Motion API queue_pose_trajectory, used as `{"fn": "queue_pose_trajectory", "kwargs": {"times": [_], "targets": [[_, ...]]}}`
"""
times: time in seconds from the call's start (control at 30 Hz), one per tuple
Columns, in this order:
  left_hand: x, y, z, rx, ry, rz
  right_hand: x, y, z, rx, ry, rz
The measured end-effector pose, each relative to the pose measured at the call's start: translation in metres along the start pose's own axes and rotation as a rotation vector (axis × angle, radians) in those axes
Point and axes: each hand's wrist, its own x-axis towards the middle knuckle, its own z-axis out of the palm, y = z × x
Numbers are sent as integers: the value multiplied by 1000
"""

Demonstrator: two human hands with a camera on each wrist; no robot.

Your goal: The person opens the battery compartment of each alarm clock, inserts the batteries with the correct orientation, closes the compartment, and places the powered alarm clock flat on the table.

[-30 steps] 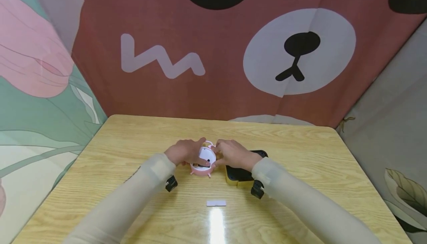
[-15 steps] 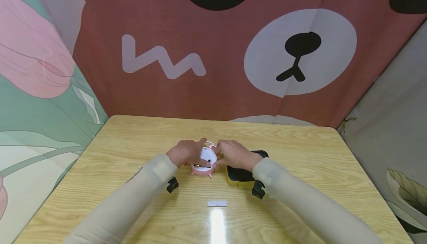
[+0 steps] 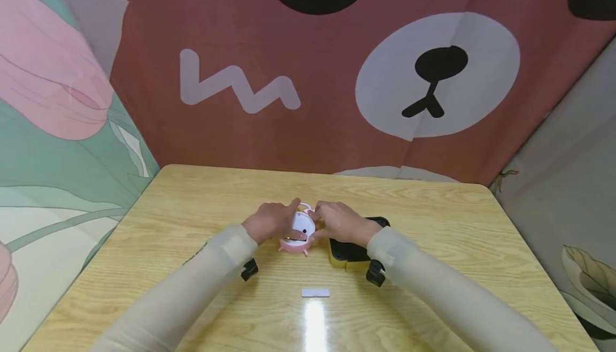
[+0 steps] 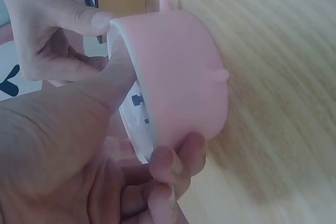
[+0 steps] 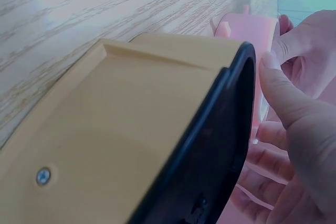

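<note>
A pink round clock with a white back and small feet (image 3: pixel 305 226) lies on the table between both hands. My left hand (image 3: pixel 271 220) grips it from the left; in the left wrist view the fingers curl under the pink side (image 4: pixel 178 77) and the thumb reaches over the rim onto the white face. A thin dark piece shows by that thumb in the head view. My right hand (image 3: pixel 344 224) holds the clock's right edge, its thumb on the rim, as the right wrist view shows beside the pink body (image 5: pixel 244 27). The right fingertips are partly hidden.
A yellow box with a black top (image 3: pixel 347 253) stands under the right wrist, close to the clock; it looms large in the right wrist view (image 5: pixel 105 129). A small white strip (image 3: pixel 315 292) lies nearer the front of the wooden table (image 3: pixel 202 191).
The whole head view has shifted slightly, moving things a little to the right. At the left thumb, the dark piece looks flatter than a second ago. Both hands keep their hold on the clock.
</note>
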Motion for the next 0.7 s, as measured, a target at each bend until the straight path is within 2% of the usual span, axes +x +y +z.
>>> {"fn": "queue_pose_trajectory", "kwargs": {"times": [0.23, 0.43, 0.6, 0.7], "targets": [[-2, 4, 1, 76, 37, 35, -1, 1, 0, 4, -3, 19], [-1, 1, 5, 39, 34, 27, -1, 2, 1, -6, -11, 14], [2, -7, 9, -75, 44, 38, 0, 2, 0, 4, -23, 17], [4, -16, 9, -213, 25, 82, 0, 1, 0, 0, -19, 4]]}}
